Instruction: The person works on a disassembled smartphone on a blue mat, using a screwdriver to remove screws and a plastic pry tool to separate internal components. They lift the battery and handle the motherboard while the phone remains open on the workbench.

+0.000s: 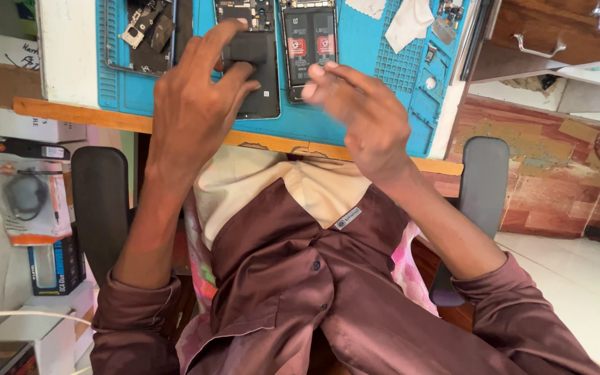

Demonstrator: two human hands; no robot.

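Left hand (199,104) presses a black phone (255,66) on the blue mat (355,55) — fingers spread; right hand (359,111) hovers beside it — fingers loose, empty.

I see a blue grid-patterned mat (355,48), a black phone (262,76), white cloths (407,21), my maroon shirt (300,292) over cream trousers (244,180), black armrests (100,194) and red-brown tiles (543,187).

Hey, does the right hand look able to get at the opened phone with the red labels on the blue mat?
Probably yes. The right hand hovers, blurred, just beside the opened phone on the blue mat, with nothing between them. The left hand rests on the dark phone next to it and does not block the way.
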